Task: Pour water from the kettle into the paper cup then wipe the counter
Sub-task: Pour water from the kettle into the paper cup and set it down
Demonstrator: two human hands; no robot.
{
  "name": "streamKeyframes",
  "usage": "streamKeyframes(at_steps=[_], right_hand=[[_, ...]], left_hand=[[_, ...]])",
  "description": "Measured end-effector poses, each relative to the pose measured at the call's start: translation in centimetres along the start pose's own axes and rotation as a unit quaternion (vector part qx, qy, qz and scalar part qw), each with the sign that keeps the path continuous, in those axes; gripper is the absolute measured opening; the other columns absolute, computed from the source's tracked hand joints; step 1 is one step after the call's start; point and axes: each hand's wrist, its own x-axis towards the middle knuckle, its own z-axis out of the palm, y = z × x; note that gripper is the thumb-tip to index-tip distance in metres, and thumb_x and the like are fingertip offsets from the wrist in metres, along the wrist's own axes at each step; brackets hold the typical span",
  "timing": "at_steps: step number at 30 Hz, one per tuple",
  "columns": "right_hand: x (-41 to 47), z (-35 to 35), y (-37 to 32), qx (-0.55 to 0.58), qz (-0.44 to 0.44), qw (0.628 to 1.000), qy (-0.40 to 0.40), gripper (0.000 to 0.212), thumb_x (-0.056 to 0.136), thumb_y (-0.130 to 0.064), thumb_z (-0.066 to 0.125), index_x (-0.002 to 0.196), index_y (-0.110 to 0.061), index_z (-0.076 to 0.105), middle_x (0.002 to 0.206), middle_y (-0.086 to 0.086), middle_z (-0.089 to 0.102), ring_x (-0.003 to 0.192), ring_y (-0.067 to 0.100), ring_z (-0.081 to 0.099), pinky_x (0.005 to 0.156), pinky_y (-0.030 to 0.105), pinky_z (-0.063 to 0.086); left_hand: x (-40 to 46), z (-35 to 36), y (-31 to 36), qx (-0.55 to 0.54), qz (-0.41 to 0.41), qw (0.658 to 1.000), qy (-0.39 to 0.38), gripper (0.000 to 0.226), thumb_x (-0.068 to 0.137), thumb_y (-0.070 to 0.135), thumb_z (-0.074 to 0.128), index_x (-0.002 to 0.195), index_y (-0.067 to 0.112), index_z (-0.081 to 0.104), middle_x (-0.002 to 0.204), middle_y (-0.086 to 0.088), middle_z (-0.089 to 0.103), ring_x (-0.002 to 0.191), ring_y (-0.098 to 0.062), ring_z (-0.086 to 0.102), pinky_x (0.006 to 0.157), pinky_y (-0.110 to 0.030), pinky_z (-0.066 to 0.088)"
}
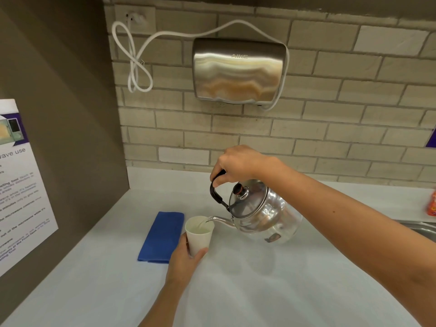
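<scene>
Both forearms are showing bare, no sleeves, with the left hand [182, 258] and right hand [238, 164] seemingly wearing no rings.

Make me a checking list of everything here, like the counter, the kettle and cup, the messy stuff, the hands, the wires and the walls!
Surface: pale counter, no spill seen.
Job's things: steel kettle tilted, its spout over the paper cup, water streaming in; folded blue cloth lies flat beside the cup.
Clutter: orange packet at the right edge, by a sink rim.
Grippers: left hand holds the cup; right hand grips the kettle's black handle.
Cables: white cord loops from wall socket to hand dryer.
Surroundings: brick-tile wall; microwave notice on the left panel.
</scene>
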Motion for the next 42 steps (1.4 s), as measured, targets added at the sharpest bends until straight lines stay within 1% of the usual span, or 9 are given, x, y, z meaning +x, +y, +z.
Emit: streamKeyframes(at_steps=[7, 12, 18, 23, 31, 35, 38, 39, 42], right_hand=[[0.0, 0.0, 0.0, 0.0, -0.001, 1.0, 0.0, 0.025, 0.085, -0.044, 0.059, 0.104, -0.031, 0.068, 0.093, -0.009, 0.072, 0.07, 0.01, 0.051, 0.049, 0.022, 0.031], [-0.1, 0.2, 0.0, -0.003, -0.004, 1.0, 0.006, 0.024, 0.084, -0.044, 0.059, 0.103, -0.031, 0.069, 0.088, -0.009, 0.072, 0.066, 0.01, 0.049, 0.048, 0.023, 0.029], [0.1, 0.3, -0.1, -0.003, -0.01, 1.0, 0.005, 0.024, 0.085, -0.043, 0.06, 0.103, -0.031, 0.068, 0.089, -0.009, 0.072, 0.065, 0.01, 0.048, 0.047, 0.022, 0.026], [0.4, 0.3, -0.1, -0.01, -0.011, 1.0, 0.002, 0.025, 0.085, -0.044, 0.059, 0.104, -0.031, 0.068, 0.091, -0.008, 0.072, 0.067, 0.011, 0.049, 0.047, 0.022, 0.028], [0.6, 0.6, 0.1, -0.01, -0.01, 1.0, 0.008, 0.025, 0.084, -0.046, 0.059, 0.103, -0.032, 0.068, 0.092, -0.009, 0.072, 0.066, 0.01, 0.05, 0.047, 0.023, 0.028], [-0.3, 1.5, 1.4, 0.042, 0.02, 0.998, 0.038, 0.025, 0.082, -0.049, 0.059, 0.102, -0.036, 0.067, 0.094, -0.015, 0.072, 0.066, 0.005, 0.049, 0.05, 0.02, 0.03], [-1.6, 2.6, 3.0, 0.131, 0.06, 0.988, 0.052, 0.024, 0.08, -0.051, 0.06, 0.102, -0.041, 0.066, 0.101, -0.019, 0.071, 0.082, 0.005, 0.058, 0.063, 0.023, 0.044], [-2.0, 2.9, 3.6, 0.16, 0.074, 0.982, 0.063, 0.023, 0.079, -0.052, 0.061, 0.1, -0.044, 0.066, 0.101, -0.021, 0.07, 0.084, 0.002, 0.058, 0.066, 0.023, 0.045], [-2.9, 3.9, 5.6, 0.213, 0.117, 0.965, 0.098, 0.019, 0.077, -0.053, 0.062, 0.096, -0.051, 0.064, 0.101, -0.025, 0.069, 0.082, -0.005, 0.053, 0.063, 0.015, 0.037]], left_hand=[[0.0, 0.0, 0.0, 0.005, -0.003, 1.0, 0.001, 0.071, 0.074, 0.034, 0.074, 0.133, 0.019, 0.037, 0.126, -0.004, 0.056, 0.108, -0.019, 0.054, 0.091, -0.034, 0.048], [0.0, 0.0, 0.0, 0.007, -0.007, 1.0, 0.004, 0.069, 0.074, 0.033, 0.075, 0.13, 0.019, 0.038, 0.123, -0.004, 0.058, 0.1, -0.015, 0.053, 0.086, -0.03, 0.048], [0.0, 0.1, 0.0, 0.009, -0.014, 1.0, 0.001, 0.071, 0.074, 0.034, 0.075, 0.132, 0.019, 0.037, 0.126, -0.004, 0.056, 0.106, -0.019, 0.053, 0.09, -0.034, 0.048], [0.0, 0.1, -0.1, 0.002, -0.008, 1.0, -0.004, 0.07, 0.074, 0.034, 0.075, 0.131, 0.021, 0.037, 0.121, 0.0, 0.056, 0.099, -0.012, 0.051, 0.083, -0.025, 0.045], [0.1, 0.0, -0.1, -0.001, -0.008, 1.0, -0.003, 0.07, 0.074, 0.033, 0.075, 0.131, 0.021, 0.037, 0.121, 0.001, 0.057, 0.1, -0.013, 0.052, 0.085, -0.027, 0.046], [0.1, 0.0, -0.1, -0.002, -0.006, 1.0, -0.007, 0.071, 0.074, 0.034, 0.075, 0.132, 0.02, 0.037, 0.122, 0.001, 0.055, 0.104, -0.013, 0.051, 0.089, -0.029, 0.047], [0.1, 0.0, -0.1, -0.011, -0.008, 1.0, -0.008, 0.067, 0.073, 0.032, 0.076, 0.128, 0.022, 0.041, 0.118, 0.003, 0.058, 0.105, -0.015, 0.055, 0.087, -0.029, 0.047], [0.1, 0.0, -0.1, -0.016, -0.01, 1.0, -0.008, 0.066, 0.072, 0.032, 0.076, 0.127, 0.023, 0.041, 0.116, 0.004, 0.059, 0.106, -0.015, 0.056, 0.087, -0.029, 0.048], [0.0, -0.1, 0.0, -0.019, -0.006, 1.0, -0.009, 0.066, 0.072, 0.032, 0.076, 0.127, 0.022, 0.042, 0.116, 0.005, 0.058, 0.107, -0.015, 0.056, 0.09, -0.031, 0.049]])
